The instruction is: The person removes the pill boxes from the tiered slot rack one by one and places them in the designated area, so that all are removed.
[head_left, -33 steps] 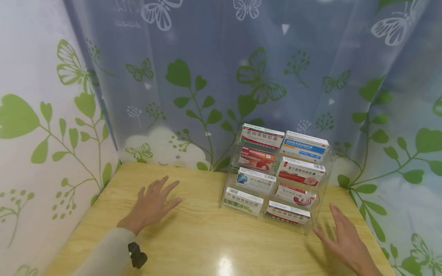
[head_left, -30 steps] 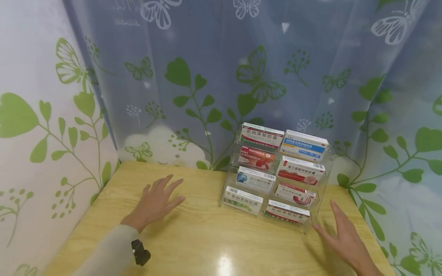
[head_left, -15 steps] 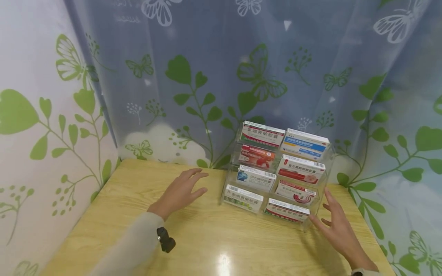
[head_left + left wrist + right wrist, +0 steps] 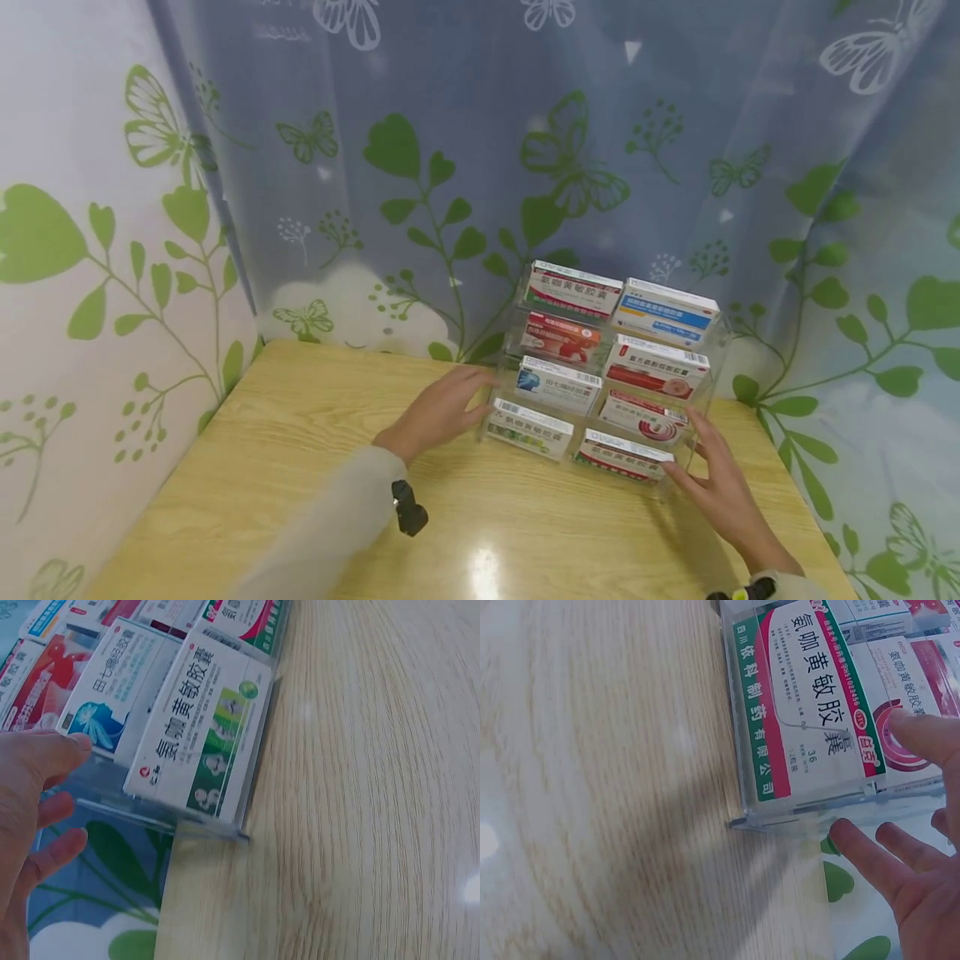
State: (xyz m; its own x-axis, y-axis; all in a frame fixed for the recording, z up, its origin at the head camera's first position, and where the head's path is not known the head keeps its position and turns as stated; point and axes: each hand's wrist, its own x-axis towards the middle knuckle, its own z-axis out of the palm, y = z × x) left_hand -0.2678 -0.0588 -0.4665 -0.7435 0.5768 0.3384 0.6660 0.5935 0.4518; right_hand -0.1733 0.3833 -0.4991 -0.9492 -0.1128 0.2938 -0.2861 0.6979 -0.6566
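A clear tiered display rack (image 4: 717,354) holds several medicine boxes in two columns on the table. My left hand (image 4: 438,412) is at the rack's left side, fingertips close to its edge. In the left wrist view, the thumb (image 4: 64,752) overlaps the corner of a white box with a blue head picture (image 4: 101,720); the other fingers are spread beside the rack. My right hand (image 4: 720,492) is at the right side, fingers extended along the side panel. Its thumb (image 4: 919,733) overlaps a box with red rings (image 4: 900,682). A green-and-red-striped box (image 4: 810,712) sits in the lowest tier.
The light wooden table (image 4: 300,400) runs up to a blue curtain (image 4: 435,67) printed with leaves and butterflies, close behind the rack. Patterned panels stand on the left (image 4: 45,367) and right (image 4: 900,433). A black device (image 4: 408,508) is strapped to the left wrist.
My left hand has moved right across the table to the rack's left edge. The right hand has come in against the rack's right side. The rack and boxes keep their place.
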